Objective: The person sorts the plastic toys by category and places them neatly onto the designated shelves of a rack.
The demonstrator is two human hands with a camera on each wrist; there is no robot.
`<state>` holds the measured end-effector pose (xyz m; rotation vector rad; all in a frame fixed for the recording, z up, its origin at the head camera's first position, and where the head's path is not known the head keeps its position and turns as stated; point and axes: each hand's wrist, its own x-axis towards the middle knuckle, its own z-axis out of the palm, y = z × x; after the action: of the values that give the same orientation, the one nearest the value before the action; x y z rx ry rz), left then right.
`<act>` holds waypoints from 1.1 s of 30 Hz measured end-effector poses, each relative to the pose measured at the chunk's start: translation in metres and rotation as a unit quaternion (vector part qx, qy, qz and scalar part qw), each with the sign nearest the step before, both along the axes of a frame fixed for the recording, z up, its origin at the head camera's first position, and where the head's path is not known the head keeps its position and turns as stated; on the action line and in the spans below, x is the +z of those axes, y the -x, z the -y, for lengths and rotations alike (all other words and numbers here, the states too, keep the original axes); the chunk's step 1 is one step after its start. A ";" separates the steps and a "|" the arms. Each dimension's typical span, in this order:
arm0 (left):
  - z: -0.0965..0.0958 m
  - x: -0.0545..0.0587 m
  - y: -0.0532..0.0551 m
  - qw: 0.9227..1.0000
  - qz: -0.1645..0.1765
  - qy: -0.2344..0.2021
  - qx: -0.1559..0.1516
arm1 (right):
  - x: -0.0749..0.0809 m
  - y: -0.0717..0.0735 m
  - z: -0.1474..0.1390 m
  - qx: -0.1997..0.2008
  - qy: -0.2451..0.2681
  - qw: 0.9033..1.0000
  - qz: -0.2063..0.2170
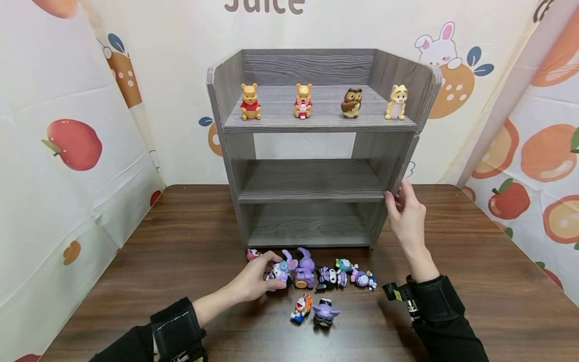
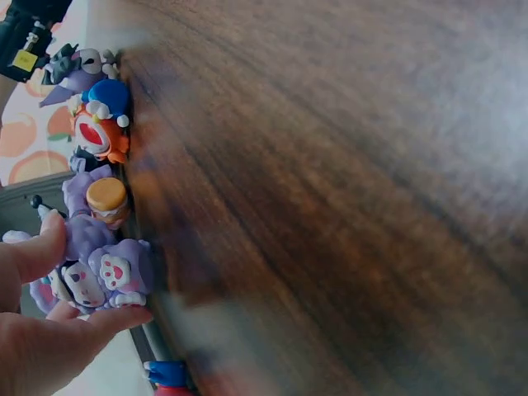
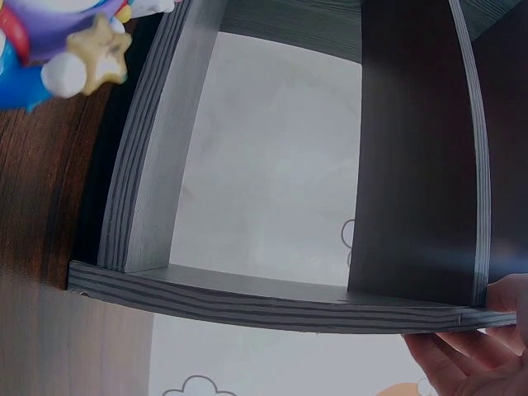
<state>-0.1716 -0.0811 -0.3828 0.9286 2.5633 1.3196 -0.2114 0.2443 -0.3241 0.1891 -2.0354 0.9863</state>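
My left hand pinches a purple-and-white figurine between thumb and fingers, at the left of a row of small figurines on the table. In the left wrist view the held figurine shows a white face and a purple animal shape with a pink mouth. A purple figurine with long ears stands right beside it. With thumb and fingertips my right hand grips the right side panel of a grey wooden shelf, near the middle board. The right wrist view shows fingers outside that panel.
Four figurines stand on the top board: two yellow bears, a brown owl and a pale yellow animal. More figurines lie before the shelf. Nearer me are an orange-and-blue figurine and a purple one.
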 end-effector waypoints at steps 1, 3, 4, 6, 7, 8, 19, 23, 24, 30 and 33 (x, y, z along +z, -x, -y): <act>0.000 -0.001 0.000 1.000 0.019 -0.018 -0.005 | 0.000 0.000 0.000 -0.001 0.000 1.000 0.000; 0.002 -0.002 -0.001 0.997 0.058 -0.049 -0.012 | 0.000 0.000 0.000 0.000 0.001 1.000 0.001; 0.003 -0.002 -0.001 0.995 0.079 -0.065 -0.014 | 0.000 0.000 0.001 0.001 0.001 1.000 0.001; 0.005 -0.003 -0.002 0.988 0.119 -0.094 -0.015 | 0.000 0.000 0.001 0.003 0.001 1.000 0.001; 0.007 -0.004 -0.002 0.984 0.137 -0.109 -0.017 | 0.000 0.000 0.001 0.003 0.001 1.000 0.001; 0.008 -0.004 -0.002 0.981 0.150 -0.119 -0.017 | 0.000 0.000 0.001 0.003 0.001 1.000 0.001; 0.016 -0.008 -0.004 0.976 0.163 -0.141 -0.015 | -0.001 0.000 0.001 0.008 0.003 1.000 0.001; 0.018 -0.007 -0.006 0.995 0.078 -0.061 0.006 | -0.001 0.001 0.000 0.010 0.004 1.000 -0.002; 0.019 -0.007 -0.007 0.998 0.052 -0.037 0.017 | 0.000 0.001 0.000 0.010 0.005 1.000 -0.002; 0.022 -0.008 -0.010 0.997 -0.044 0.021 0.055 | 0.000 0.001 0.000 0.010 0.007 1.000 0.002; 0.022 -0.008 -0.011 0.995 -0.084 0.022 0.056 | 0.000 0.001 0.000 0.009 0.006 1.000 0.003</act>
<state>-0.1605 -0.1031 -0.3913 0.9383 2.7983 1.2565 -0.2119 0.2443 -0.3241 0.1981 -2.0352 1.0114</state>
